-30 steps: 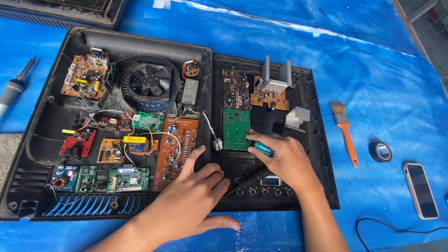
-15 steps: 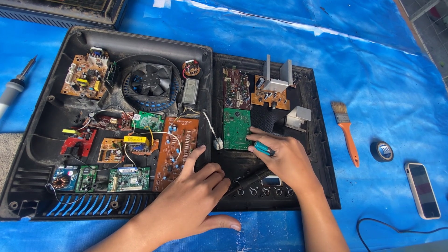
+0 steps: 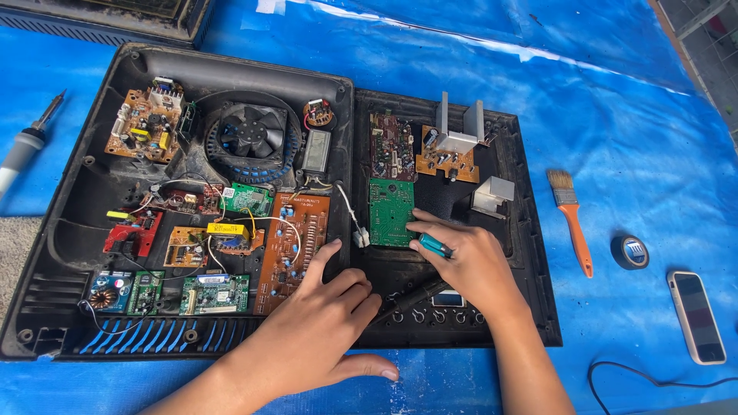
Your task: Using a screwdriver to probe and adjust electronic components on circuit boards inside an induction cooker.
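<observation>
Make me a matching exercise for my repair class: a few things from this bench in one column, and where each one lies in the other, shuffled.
Things:
1. cooling fan
2. paintbrush
3. soldering iron
4. phone

Places:
A. on the blue sheet at the far left
B. inside the open black casing, upper left part
C. on the blue sheet at the lower right
D. on the blue sheet just right of the casing, beside the tape roll

Pairs: 1-B, 2-D, 3-A, 4-C

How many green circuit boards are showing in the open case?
4: green board by the right hand; small board below the fan; two along the bottom-left edge. Others may be hidden.
</observation>
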